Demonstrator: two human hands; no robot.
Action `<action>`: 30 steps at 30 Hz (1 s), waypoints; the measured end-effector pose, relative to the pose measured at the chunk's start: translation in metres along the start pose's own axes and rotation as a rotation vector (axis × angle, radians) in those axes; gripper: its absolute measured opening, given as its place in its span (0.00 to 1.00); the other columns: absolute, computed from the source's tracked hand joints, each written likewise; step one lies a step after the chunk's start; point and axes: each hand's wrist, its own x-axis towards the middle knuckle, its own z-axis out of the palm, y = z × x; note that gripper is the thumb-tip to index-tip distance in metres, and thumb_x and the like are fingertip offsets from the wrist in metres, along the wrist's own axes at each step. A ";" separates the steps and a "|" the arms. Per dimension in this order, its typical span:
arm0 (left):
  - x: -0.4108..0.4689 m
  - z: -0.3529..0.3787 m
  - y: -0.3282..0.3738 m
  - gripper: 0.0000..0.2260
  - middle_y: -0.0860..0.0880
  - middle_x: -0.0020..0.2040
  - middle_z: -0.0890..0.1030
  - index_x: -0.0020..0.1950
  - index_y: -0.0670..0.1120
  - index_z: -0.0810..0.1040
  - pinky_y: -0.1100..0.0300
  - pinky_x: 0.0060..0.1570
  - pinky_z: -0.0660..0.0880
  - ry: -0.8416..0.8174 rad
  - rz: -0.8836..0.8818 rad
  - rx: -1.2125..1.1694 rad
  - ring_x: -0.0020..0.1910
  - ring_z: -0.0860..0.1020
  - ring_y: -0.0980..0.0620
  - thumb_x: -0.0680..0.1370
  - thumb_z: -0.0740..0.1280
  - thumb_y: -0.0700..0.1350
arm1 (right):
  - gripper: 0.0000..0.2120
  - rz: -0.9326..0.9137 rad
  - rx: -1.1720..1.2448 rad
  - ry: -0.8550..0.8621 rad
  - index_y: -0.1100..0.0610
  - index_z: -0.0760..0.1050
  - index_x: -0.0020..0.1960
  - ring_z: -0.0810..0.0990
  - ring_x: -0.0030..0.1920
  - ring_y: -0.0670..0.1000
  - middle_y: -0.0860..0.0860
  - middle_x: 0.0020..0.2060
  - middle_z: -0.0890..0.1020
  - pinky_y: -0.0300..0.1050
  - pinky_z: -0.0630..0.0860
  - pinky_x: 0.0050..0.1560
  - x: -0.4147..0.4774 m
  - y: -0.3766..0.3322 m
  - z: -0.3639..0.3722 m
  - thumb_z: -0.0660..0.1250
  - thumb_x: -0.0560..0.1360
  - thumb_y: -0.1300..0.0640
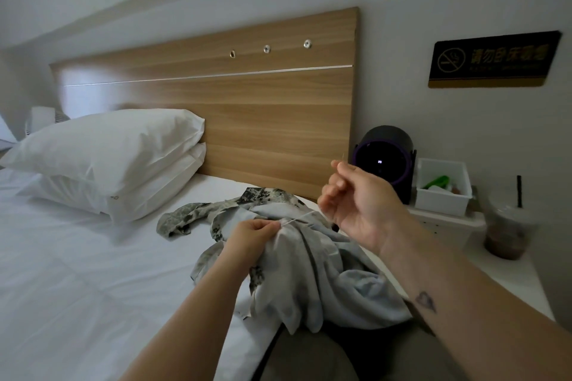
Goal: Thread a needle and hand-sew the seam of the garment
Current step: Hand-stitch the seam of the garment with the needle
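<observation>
The garment, a pale grey piece with a green-and-dark print, lies bunched along the right edge of the bed, its far end near the headboard and its near end draped towards the person's lap.

The left hand sits low on the garment's upper middle, with thumb and fingers curled and pinching a raised fold of the cloth. The right hand is lifted above and to the right of the garment, clear of the cloth. Its thumb and fingertips are pressed together on the needle, whose thin tip shows just above them. A taut pale thread runs from the pinched fold by the left hand up towards the right hand.

Two white pillows are stacked at the bed's head end, well to the left of the garment. Beyond the bed's right edge, a white shelf carries a dark round device and a white box. Nearer, there is a lidded drink cup with a straw. A dark sign hangs on the wall above them.
</observation>
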 end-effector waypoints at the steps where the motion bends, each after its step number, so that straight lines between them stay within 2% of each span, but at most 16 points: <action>1: 0.005 0.001 -0.003 0.05 0.50 0.42 0.83 0.45 0.49 0.85 0.58 0.49 0.76 0.018 -0.005 0.037 0.44 0.79 0.52 0.76 0.70 0.48 | 0.10 0.085 0.143 0.029 0.59 0.69 0.44 0.66 0.20 0.45 0.48 0.21 0.65 0.35 0.67 0.22 -0.003 -0.006 0.003 0.54 0.82 0.61; 3: 0.011 0.000 -0.008 0.06 0.49 0.40 0.81 0.46 0.47 0.84 0.61 0.43 0.72 0.058 -0.014 0.093 0.40 0.76 0.52 0.77 0.69 0.47 | 0.11 0.170 0.292 0.053 0.59 0.69 0.43 0.60 0.18 0.44 0.47 0.20 0.62 0.33 0.61 0.20 -0.011 -0.015 0.009 0.53 0.82 0.61; 6: 0.015 -0.007 -0.015 0.09 0.46 0.35 0.75 0.38 0.46 0.77 0.60 0.35 0.68 0.106 -0.051 0.209 0.33 0.71 0.50 0.78 0.67 0.46 | 0.12 0.174 0.376 0.034 0.60 0.69 0.41 0.58 0.17 0.45 0.47 0.20 0.61 0.33 0.58 0.19 -0.023 -0.029 0.019 0.53 0.81 0.62; 10: 0.015 -0.010 -0.025 0.11 0.43 0.36 0.77 0.37 0.44 0.77 0.59 0.40 0.69 0.136 -0.097 0.255 0.35 0.73 0.48 0.78 0.67 0.46 | 0.12 0.168 0.465 -0.031 0.61 0.70 0.42 0.58 0.17 0.45 0.48 0.21 0.61 0.32 0.59 0.18 -0.040 -0.046 0.028 0.52 0.81 0.63; 12: 0.012 -0.008 -0.024 0.11 0.45 0.33 0.75 0.36 0.44 0.77 0.59 0.35 0.69 0.132 -0.088 0.256 0.32 0.72 0.51 0.78 0.67 0.46 | 0.12 0.158 0.456 -0.071 0.61 0.70 0.42 0.59 0.17 0.46 0.48 0.21 0.61 0.33 0.60 0.18 -0.048 -0.050 0.030 0.52 0.81 0.63; 14: 0.007 -0.007 -0.020 0.08 0.47 0.33 0.77 0.40 0.45 0.81 0.61 0.33 0.69 0.117 -0.049 0.230 0.33 0.73 0.52 0.78 0.67 0.46 | 0.12 0.129 0.389 -0.063 0.61 0.70 0.42 0.59 0.18 0.45 0.48 0.21 0.62 0.33 0.60 0.18 -0.050 -0.048 0.031 0.52 0.81 0.62; 16: -0.001 -0.006 -0.015 0.07 0.48 0.36 0.81 0.44 0.48 0.83 0.62 0.35 0.72 0.082 0.020 0.184 0.36 0.77 0.52 0.78 0.67 0.48 | 0.11 0.088 0.225 -0.013 0.59 0.71 0.42 0.59 0.19 0.45 0.48 0.22 0.63 0.34 0.60 0.19 -0.047 -0.041 0.027 0.53 0.81 0.61; 19: -0.015 -0.009 -0.004 0.06 0.48 0.38 0.83 0.42 0.52 0.82 0.60 0.37 0.74 0.038 0.132 0.127 0.37 0.79 0.51 0.77 0.68 0.50 | 0.10 0.023 -0.195 0.000 0.58 0.73 0.44 0.65 0.23 0.45 0.48 0.26 0.70 0.36 0.65 0.24 -0.038 -0.019 0.009 0.56 0.81 0.61; 22: -0.027 -0.012 0.005 0.06 0.55 0.39 0.83 0.41 0.56 0.81 0.62 0.41 0.76 0.010 0.242 0.150 0.40 0.80 0.55 0.77 0.68 0.49 | 0.09 -0.077 -0.948 -0.053 0.54 0.78 0.44 0.75 0.32 0.41 0.44 0.33 0.79 0.32 0.70 0.32 -0.025 0.014 -0.014 0.61 0.80 0.58; 24: -0.035 -0.012 0.012 0.06 0.54 0.39 0.83 0.41 0.56 0.81 0.59 0.43 0.77 -0.001 0.292 0.140 0.42 0.81 0.53 0.77 0.68 0.50 | 0.08 -0.130 -1.279 -0.080 0.48 0.78 0.41 0.75 0.35 0.36 0.40 0.35 0.79 0.29 0.69 0.34 -0.015 0.032 -0.027 0.65 0.78 0.55; 27: -0.042 -0.008 0.019 0.06 0.44 0.41 0.84 0.44 0.52 0.83 0.46 0.47 0.78 -0.026 0.354 0.141 0.42 0.81 0.43 0.77 0.68 0.50 | 0.09 -0.159 -1.348 -0.056 0.46 0.78 0.38 0.77 0.44 0.41 0.44 0.43 0.79 0.33 0.70 0.40 0.002 0.044 -0.041 0.66 0.77 0.53; 30: -0.042 -0.007 0.022 0.06 0.41 0.43 0.84 0.44 0.52 0.83 0.41 0.48 0.77 -0.050 0.379 0.134 0.42 0.81 0.39 0.77 0.68 0.50 | 0.10 -0.245 -1.349 -0.075 0.45 0.77 0.38 0.78 0.42 0.40 0.41 0.38 0.81 0.30 0.69 0.36 0.015 0.043 -0.044 0.65 0.77 0.54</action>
